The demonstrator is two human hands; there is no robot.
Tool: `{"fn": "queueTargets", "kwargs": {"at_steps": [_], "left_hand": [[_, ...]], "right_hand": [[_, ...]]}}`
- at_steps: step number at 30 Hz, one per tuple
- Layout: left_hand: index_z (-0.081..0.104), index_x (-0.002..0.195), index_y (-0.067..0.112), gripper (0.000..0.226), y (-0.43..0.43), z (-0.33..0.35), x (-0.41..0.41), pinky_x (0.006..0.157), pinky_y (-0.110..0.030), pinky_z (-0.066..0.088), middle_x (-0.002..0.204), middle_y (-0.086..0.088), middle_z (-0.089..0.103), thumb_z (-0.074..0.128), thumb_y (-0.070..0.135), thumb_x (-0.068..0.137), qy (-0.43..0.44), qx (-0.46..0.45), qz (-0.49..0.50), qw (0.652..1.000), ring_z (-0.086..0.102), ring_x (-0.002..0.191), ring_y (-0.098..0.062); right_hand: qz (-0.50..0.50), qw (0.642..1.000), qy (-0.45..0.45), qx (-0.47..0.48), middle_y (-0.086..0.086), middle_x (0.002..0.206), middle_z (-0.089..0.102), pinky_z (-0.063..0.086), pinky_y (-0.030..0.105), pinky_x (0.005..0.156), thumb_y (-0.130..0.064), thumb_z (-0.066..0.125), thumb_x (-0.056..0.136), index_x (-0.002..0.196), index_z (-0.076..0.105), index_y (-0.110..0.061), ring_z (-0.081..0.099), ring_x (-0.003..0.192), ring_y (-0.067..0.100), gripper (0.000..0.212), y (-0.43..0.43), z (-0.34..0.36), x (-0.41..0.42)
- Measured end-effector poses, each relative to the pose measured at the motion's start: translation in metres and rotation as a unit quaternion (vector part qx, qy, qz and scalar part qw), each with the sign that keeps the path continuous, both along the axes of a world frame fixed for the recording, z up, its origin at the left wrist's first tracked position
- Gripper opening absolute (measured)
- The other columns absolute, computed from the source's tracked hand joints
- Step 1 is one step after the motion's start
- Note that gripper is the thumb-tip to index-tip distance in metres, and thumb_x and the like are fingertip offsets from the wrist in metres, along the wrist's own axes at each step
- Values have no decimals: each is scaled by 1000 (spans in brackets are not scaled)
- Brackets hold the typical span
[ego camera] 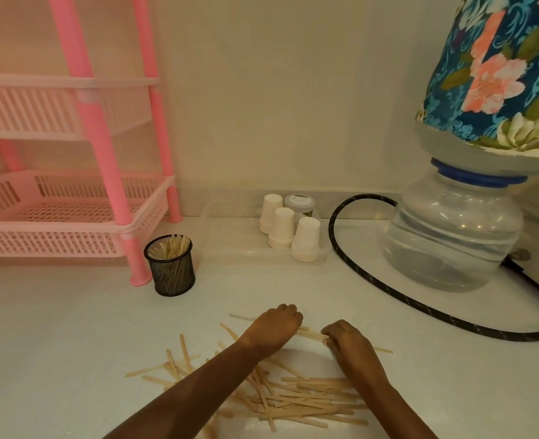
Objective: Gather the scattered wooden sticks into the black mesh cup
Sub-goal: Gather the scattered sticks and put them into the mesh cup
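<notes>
A: Nearest first. What's at bottom centre?

B: A loose pile of wooden sticks (296,397) lying crisscross on the desk (72,343) between the person's forearms, with a few strays at lower left. Most of the job sits there, ungathered.

A: And the hands?

B: Just above the pile. The left hand (273,327) and right hand (347,340) both have their fingers curled down over a small bundle (312,334) of sticks that runs between them. Each grips one end, and the bundle is low on the desk. Looks like squaring up a handful, judging by the pose.

A: Where's the cup?

B: The black mesh cup (170,269) is further back, left of centre, upright beside the foot of the pink rack (103,153) and well apart from the hands. A batch of sticks (174,247) stands in it already.

A: Progress?

B: Partly done. Some sticks are in the cup, one handful is in the grip, and the larger share is scattered on the desk.

A: Anything behind that?

B: White paper cups (282,226) in a clear tray, a black hose (338,245), and a water jug (452,236) at the right. None of it blocks the way to the cup.
</notes>
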State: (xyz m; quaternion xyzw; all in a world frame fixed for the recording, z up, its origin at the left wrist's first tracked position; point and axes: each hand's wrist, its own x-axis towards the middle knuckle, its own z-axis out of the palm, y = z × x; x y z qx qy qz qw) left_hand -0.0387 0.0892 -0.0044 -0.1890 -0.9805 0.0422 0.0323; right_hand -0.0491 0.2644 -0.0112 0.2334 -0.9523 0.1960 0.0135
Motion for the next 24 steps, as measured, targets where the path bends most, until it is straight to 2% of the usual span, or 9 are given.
{"fn": "queueTargets", "kwargs": {"at_steps": [4,9,12,15,19,22,24], "left_hand": [[49,113,3,25,-6,-1,-1,78,-40,45,115,-16,50,37,-4,92,-3,18,-9,1000,50,102,-29],[53,112,6,27,-21,10,-1,79,-38,47,114,-13,55,39,-3,91,20,78,32,996,54,101,-27],[53,109,6,28,-36,22,0,76,-36,43,109,-13,60,39,-4,87,45,119,79,989,57,99,-29],[55,103,3,25,-52,36,0,76,-35,41,105,-15,61,40,-4,84,54,187,118,974,58,96,-27],[60,95,-2,16,-71,48,1,75,-32,43,99,-16,68,45,-1,90,80,332,158,926,63,94,-26],[60,88,-6,15,-82,52,6,62,-20,38,90,-19,71,47,0,91,112,432,173,878,64,84,-20],[60,87,-7,13,-87,52,9,60,-11,41,86,-20,70,49,-2,90,128,488,178,845,63,78,-17]], "right_hand": [[7,1000,-19,-10,1,125,56,41,20,93,-17,45,94,126,50,-17,53,112,13,32,3,2,-1],[-3,989,-79,-126,8,130,54,36,21,99,-14,54,90,128,48,-11,52,117,17,39,13,7,-4],[-19,982,-92,-164,9,141,43,31,24,106,-19,53,91,136,37,-9,42,129,19,49,12,4,-3],[-47,978,-131,-152,9,151,28,21,32,115,-29,50,92,143,22,-10,26,140,21,61,1,2,-4],[-27,984,-169,-52,10,157,5,-1,38,118,-40,36,96,145,9,-10,2,145,21,64,-24,-4,-4],[6,983,-181,-9,13,157,-6,-5,39,118,-44,30,96,145,6,-9,-9,145,23,65,-49,-7,2],[15,984,-178,9,15,156,-7,-3,40,118,-47,30,95,145,9,-8,-8,145,26,67,-67,-7,8]]}}
